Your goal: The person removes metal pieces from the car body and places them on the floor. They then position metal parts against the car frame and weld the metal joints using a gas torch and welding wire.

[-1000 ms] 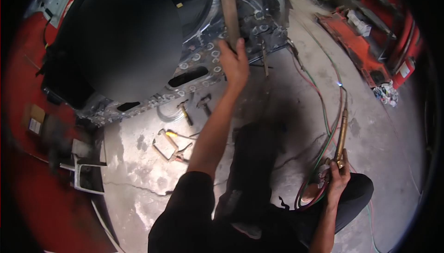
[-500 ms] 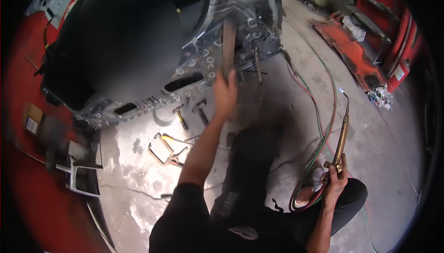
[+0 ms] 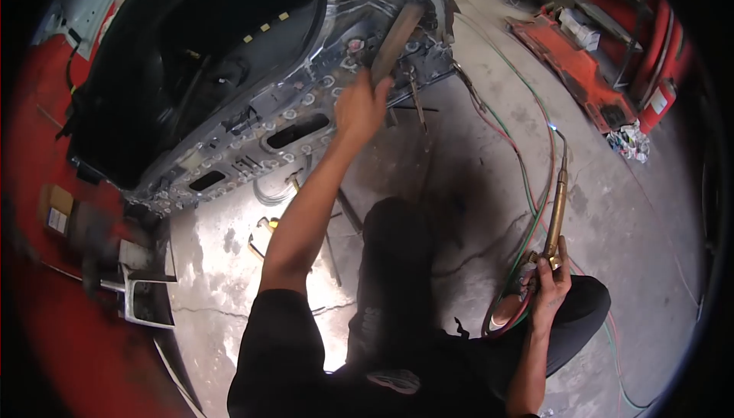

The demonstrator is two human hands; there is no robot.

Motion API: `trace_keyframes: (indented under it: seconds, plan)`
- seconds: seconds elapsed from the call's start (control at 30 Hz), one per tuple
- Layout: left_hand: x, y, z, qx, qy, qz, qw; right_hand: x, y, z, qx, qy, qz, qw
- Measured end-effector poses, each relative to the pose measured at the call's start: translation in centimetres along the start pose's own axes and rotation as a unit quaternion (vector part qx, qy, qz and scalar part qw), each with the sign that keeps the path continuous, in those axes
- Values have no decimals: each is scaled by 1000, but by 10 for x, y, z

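Observation:
My left hand point(image 3: 359, 112) is closed around a flat brown bar point(image 3: 397, 47), blurred by motion, so its exact kind does not show. The bar is over the bare metal panel point(image 3: 313, 104) of a car body, beside a reddish spot point(image 3: 355, 45) in a line of round marks. Whether it touches the metal I cannot tell. Low on the right, my right hand point(image 3: 549, 288) grips a brass gas torch point(image 3: 558, 211). Its thin neck points upward, with a small bluish-white flame point(image 3: 552, 126) at the tip, away from the panel.
Red and green hoses point(image 3: 527, 173) trail across the concrete floor. Locking pliers point(image 3: 418, 100) hang at the panel's lower edge. A hammer point(image 3: 294, 182) lies below the panel. At right are an orange metal part point(image 3: 566, 66) and a fire extinguisher point(image 3: 659, 104).
My left hand has moved up and left, and the bar now slants to the upper right. The torch has shifted slightly left and up. More of the car's dark opening shows.

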State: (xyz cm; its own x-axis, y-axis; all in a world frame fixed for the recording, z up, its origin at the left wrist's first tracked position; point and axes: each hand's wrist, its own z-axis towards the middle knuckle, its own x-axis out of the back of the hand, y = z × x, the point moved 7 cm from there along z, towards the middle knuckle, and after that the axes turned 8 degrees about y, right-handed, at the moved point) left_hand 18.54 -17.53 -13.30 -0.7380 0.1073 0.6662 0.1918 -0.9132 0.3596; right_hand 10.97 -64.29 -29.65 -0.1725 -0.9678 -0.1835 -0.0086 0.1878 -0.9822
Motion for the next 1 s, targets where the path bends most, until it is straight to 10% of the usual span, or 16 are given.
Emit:
trace_keyframes:
  seconds: [0.37, 1.0]
  plan:
    - [-79, 10, -57, 26, 190, -219, 957, 11, -7, 2, 31, 0, 37, 999]
    - [-81, -19, -74, 120, 153, -288, 938, 23, -10, 5, 16, 38, 28, 999]
